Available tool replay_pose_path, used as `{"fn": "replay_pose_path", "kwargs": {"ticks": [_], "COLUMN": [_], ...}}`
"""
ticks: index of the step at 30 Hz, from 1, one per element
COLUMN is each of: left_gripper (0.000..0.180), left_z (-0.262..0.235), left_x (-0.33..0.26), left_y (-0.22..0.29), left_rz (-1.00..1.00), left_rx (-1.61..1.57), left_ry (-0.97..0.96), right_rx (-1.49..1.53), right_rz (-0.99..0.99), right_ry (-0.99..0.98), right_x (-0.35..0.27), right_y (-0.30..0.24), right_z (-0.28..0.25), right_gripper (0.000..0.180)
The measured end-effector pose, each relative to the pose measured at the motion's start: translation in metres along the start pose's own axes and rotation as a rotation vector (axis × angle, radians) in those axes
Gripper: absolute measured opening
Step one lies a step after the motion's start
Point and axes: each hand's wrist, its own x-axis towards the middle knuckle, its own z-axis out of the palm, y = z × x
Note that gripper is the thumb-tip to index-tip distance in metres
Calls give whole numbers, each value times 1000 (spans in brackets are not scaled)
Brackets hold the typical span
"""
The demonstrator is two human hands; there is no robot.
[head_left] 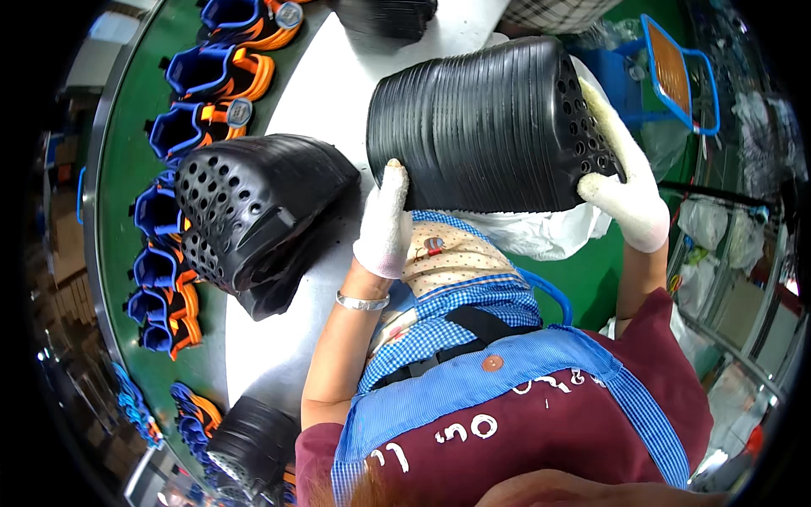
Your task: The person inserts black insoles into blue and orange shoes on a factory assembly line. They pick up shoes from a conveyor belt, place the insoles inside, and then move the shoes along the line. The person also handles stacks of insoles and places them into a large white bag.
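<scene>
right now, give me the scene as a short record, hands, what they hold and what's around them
left hand: white-gloved, gripping the left end of a black ribbed stack
right hand: white-gloved, gripping that stack's perforated right end
nearby: second black stack, left of the left hand, on the pale table
far left: row of blue and orange shoes on a green surface
</scene>
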Motion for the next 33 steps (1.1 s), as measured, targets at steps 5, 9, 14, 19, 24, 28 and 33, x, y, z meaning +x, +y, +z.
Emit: {"fn": "replay_pose_path", "kwargs": {"ticks": [5, 9, 14, 19, 24, 28, 33], "left_gripper": [57, 60, 69, 63, 24, 15, 35], "left_z": [17, 24, 22, 23, 42, 46, 40], "left_x": [-3, 9, 29, 38, 3, -3, 20], "left_y": [20, 8, 3, 17, 36, 42, 26], "left_rz": [23, 199, 195, 92, 84, 194, 71], "left_rx": [-423, -502, -661, -443, -352, 149, -208], "left_ry": [-69, -105, 28, 235, 285, 189, 305], "right_rx": [-202, -389, -603, -862, -796, -820, -855], "right_rz": [-259, -317, -407, -607, -733, -776, -770], "right_ry": [-14, -39, -200, -50, 85, 132, 167], "right_x": [28, 47, 80, 112, 127, 128, 134], "right_y": [-23, -59, -90, -100, -78, -75, -76], "right_z": [16, 34, 65, 98, 98, 107, 112], "right_gripper": [88, 89, 82, 66, 59, 56, 51]}}
